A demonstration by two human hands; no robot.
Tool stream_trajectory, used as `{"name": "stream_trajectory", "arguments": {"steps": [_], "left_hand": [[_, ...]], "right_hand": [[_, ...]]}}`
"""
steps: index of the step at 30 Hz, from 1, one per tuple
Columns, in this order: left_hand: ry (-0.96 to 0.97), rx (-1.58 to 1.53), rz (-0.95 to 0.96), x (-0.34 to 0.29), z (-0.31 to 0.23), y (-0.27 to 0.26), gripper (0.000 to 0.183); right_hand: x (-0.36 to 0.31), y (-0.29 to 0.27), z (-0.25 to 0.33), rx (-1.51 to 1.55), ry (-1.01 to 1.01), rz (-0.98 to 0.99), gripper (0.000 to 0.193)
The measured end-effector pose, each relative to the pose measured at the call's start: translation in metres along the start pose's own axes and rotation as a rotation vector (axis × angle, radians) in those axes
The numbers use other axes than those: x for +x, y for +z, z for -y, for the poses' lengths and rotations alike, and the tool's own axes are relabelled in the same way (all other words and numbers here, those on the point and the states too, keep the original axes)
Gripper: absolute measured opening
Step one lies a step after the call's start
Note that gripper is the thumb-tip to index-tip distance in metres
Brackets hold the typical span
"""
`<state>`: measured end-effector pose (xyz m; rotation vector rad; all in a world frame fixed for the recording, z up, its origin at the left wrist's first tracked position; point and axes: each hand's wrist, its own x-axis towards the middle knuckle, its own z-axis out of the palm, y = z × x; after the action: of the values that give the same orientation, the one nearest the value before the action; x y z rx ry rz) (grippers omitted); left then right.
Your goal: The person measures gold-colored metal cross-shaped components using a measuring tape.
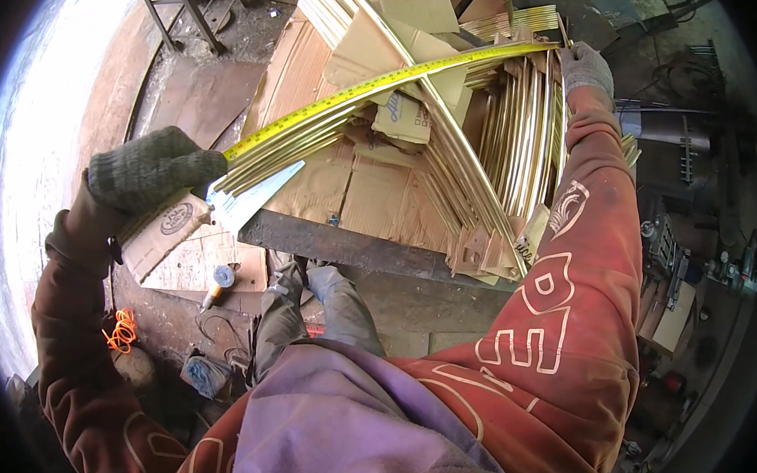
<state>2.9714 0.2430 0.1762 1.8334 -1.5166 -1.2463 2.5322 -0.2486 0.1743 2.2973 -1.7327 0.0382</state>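
- Spanning the upper half of the frame, a yellow tape measure (388,80) runs from the left hand (153,166), clasped around its end at centre left, to the right hand (588,74) at upper right, its fingers bent at the far end; whether they pinch the tape is hard to tell.
- Both hands wear coarse grey knit gloves (127,172).
- This two-ended hold seems meant to keep the thin blade taut.
- Below it, long, shiny brass-coloured strips (528,129) lie bundled, some crossing diagonally.
- Flattened brown cardboard (304,180) beneath probably protects their polish from the dark bench (352,243).
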Motion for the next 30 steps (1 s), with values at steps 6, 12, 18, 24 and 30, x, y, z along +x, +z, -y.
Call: {"name": "stream_trajectory", "arguments": {"steps": [6, 12, 18, 24, 30], "left_hand": [[0.003, -0.031, -0.049, -0.003, -0.001, 0.005, 0.046], [-0.195, -0.129, 0.105, 0.008, -0.001, -0.003, 0.047], [-0.235, -0.045, 0.231, 0.010, -0.022, -0.009, 0.041], [-0.266, -0.066, 0.163, 0.008, -0.021, -0.007, 0.024], [0.045, 0.050, 0.183, 0.005, 0.001, -0.008, 0.015]], "right_hand": [[-0.002, -0.001, 0.005, 0.019, 0.032, 0.019, 0.039], [0.003, 0.003, -0.002, 0.032, 0.017, 0.000, 0.039], [0.000, -0.003, 0.003, 0.045, 0.054, 0.009, 0.038], [-0.001, -0.004, 0.003, 0.044, 0.034, -0.007, 0.039], [-0.001, -0.003, 0.004, 0.032, 0.020, -0.015, 0.039]]}}
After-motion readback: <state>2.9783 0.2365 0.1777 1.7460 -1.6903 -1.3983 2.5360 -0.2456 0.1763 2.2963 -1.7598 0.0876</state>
